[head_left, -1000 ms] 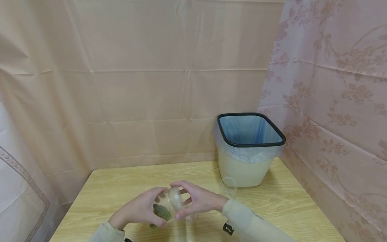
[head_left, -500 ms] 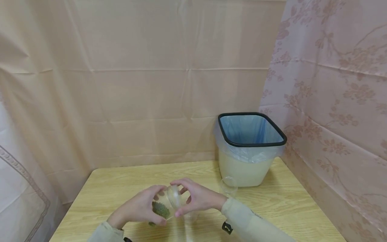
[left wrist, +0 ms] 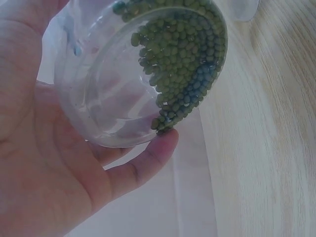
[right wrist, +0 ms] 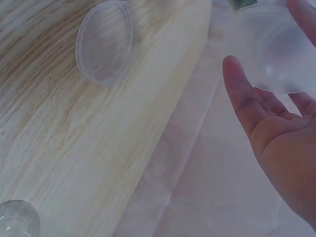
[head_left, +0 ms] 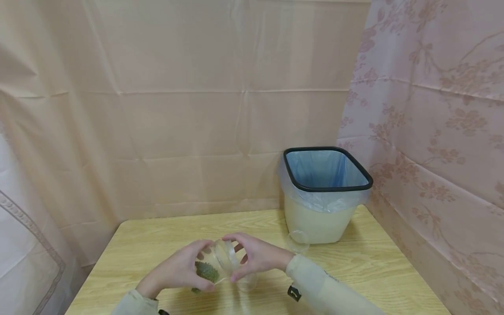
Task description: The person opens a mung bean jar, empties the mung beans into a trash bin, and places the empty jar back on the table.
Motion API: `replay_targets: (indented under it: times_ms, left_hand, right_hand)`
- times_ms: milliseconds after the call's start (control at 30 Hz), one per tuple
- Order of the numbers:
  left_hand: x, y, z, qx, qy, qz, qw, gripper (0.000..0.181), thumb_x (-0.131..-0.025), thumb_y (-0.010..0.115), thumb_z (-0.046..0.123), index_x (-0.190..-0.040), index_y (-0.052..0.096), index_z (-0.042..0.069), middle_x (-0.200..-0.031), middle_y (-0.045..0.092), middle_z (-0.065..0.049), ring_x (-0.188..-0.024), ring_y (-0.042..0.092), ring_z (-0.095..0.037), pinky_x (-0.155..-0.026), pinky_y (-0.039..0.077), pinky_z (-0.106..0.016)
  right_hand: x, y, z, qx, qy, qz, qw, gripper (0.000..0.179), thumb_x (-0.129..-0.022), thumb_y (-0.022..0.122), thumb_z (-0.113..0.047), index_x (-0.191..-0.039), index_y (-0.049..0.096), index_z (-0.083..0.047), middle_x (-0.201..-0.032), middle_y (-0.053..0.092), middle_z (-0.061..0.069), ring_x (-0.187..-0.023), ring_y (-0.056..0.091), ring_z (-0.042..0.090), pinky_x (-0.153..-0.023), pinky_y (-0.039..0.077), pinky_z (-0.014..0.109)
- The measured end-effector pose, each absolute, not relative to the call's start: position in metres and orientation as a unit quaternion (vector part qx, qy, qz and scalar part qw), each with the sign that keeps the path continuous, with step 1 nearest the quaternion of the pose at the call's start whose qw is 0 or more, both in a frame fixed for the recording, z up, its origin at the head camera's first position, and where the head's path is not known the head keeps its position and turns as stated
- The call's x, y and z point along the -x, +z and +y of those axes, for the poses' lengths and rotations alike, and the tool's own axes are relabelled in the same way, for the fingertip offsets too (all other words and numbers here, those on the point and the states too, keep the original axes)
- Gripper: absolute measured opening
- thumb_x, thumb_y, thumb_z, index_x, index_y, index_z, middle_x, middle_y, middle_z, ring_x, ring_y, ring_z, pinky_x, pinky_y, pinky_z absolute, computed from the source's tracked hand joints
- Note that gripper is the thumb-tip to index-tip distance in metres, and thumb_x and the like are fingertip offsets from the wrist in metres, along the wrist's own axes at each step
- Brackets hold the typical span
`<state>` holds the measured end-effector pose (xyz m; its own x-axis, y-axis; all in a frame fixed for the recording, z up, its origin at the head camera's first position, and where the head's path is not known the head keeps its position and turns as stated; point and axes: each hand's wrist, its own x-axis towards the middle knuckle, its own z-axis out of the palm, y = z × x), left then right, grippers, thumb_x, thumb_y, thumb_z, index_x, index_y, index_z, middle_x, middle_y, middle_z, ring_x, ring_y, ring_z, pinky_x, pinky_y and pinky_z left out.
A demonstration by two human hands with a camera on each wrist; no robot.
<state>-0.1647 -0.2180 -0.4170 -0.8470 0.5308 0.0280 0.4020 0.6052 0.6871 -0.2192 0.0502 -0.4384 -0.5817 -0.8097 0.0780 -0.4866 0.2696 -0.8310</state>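
A clear jar (head_left: 212,254) lies tilted on its side above the table, its mouth towards the right. Green mung beans (left wrist: 177,59) are heaped at its bottom end and along the lower wall. My left hand (head_left: 177,269) holds the jar's bottom end, thumb on the near side. At the mouth, my right hand (head_left: 261,256) grips a translucent lid (right wrist: 276,54) by its edge with thumb and fingers spread round it. Whether the lid is fully apart from the jar, I cannot tell. Another clear lid (right wrist: 106,42) rests on the table below the right hand.
The wooden table (head_left: 157,236) stands against a beige curtain. At its back right is a bin (head_left: 319,218) with a black rim and bluish liner. A clear round container (head_left: 298,241) stands just in front of the bin.
Both hands have shifted slightly left with the jar and lid. More of the clear lid on the table now shows below the right hand.
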Motion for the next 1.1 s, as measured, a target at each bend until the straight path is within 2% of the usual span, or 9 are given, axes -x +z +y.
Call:
replay_targets:
  times_ms: [233, 367, 500, 633, 733, 867, 1100]
  left_hand:
    - [0.164, -0.418, -0.219, -0.259, 0.374, 0.885, 0.100, 0.102, -0.069, 0.092, 0.038, -0.146, 0.041, -0.005, -0.133, 0.055, -0.014, -0.114, 0.056, -0.035, -0.082, 0.056, -0.049]
    - [0.164, -0.418, -0.220, -0.254, 0.383, 0.882, 0.102, 0.102, -0.069, 0.092, 0.039, -0.147, 0.041, -0.002, -0.134, 0.055, -0.013, -0.115, 0.055, -0.036, -0.080, 0.056, -0.048]
    - [0.163, -0.418, -0.220, -0.253, 0.387, 0.881, 0.100, 0.101, -0.069, 0.092, 0.037, -0.147, 0.041, -0.001, -0.133, 0.055, -0.014, -0.114, 0.055, -0.036, -0.080, 0.056, -0.050]
    - [0.163, -0.418, -0.220, -0.254, 0.387, 0.880, 0.102, 0.101, -0.070, 0.091, 0.038, -0.147, 0.040, -0.002, -0.133, 0.054, -0.015, -0.114, 0.055, -0.036, -0.080, 0.057, -0.051]
    - [0.164, -0.419, -0.221, -0.253, 0.389, 0.880, 0.103, 0.100, -0.071, 0.091, 0.038, -0.147, 0.040, -0.002, -0.133, 0.054, -0.016, -0.114, 0.055, -0.037, -0.079, 0.057, -0.050]
    - [0.164, -0.419, -0.221, -0.254, 0.393, 0.878, 0.102, 0.098, -0.070, 0.092, 0.036, -0.147, 0.041, 0.000, -0.133, 0.054, -0.015, -0.114, 0.055, -0.037, -0.078, 0.057, -0.048]
    - [0.164, -0.419, -0.222, -0.252, 0.395, 0.878, 0.099, 0.100, -0.070, 0.092, 0.038, -0.147, 0.041, -0.001, -0.133, 0.054, -0.015, -0.114, 0.055, -0.037, -0.079, 0.058, -0.048]
  right_hand:
    - [0.219, -0.442, 0.048, 0.414, -0.444, 0.772, 0.189, 0.101, -0.077, 0.091, -0.016, -0.157, 0.029, -0.012, -0.151, 0.040, 0.008, -0.124, 0.051, 0.017, -0.084, 0.057, 0.031]
    - [0.219, -0.444, 0.046, 0.404, -0.452, 0.772, 0.191, 0.109, -0.075, 0.092, -0.014, -0.159, 0.023, -0.011, -0.154, 0.035, 0.015, -0.126, 0.049, 0.018, -0.084, 0.057, 0.026]
    - [0.219, -0.443, 0.044, 0.394, -0.459, 0.772, 0.195, 0.112, -0.073, 0.093, -0.012, -0.160, 0.022, -0.011, -0.149, 0.037, 0.010, -0.126, 0.049, 0.020, -0.084, 0.055, 0.022]
    - [0.220, -0.443, 0.043, 0.386, -0.449, 0.783, 0.191, 0.113, -0.072, 0.094, -0.013, -0.160, 0.023, -0.012, -0.151, 0.034, 0.011, -0.132, 0.045, 0.023, -0.085, 0.054, 0.020]
    - [0.221, -0.444, 0.042, 0.388, -0.440, 0.789, 0.183, 0.112, -0.071, 0.094, -0.015, -0.159, 0.024, -0.011, -0.149, 0.035, 0.009, -0.131, 0.045, 0.020, -0.085, 0.054, 0.020]
    - [0.222, -0.446, 0.041, 0.392, -0.434, 0.793, 0.169, 0.108, -0.071, 0.094, -0.017, -0.157, 0.030, -0.010, -0.138, 0.041, 0.002, -0.122, 0.049, 0.012, -0.084, 0.054, 0.020]
    - [0.224, -0.450, 0.041, 0.390, -0.454, 0.782, 0.173, 0.104, -0.071, 0.094, -0.016, -0.155, 0.034, -0.008, -0.138, 0.044, 0.003, -0.122, 0.050, 0.012, -0.087, 0.053, 0.021]
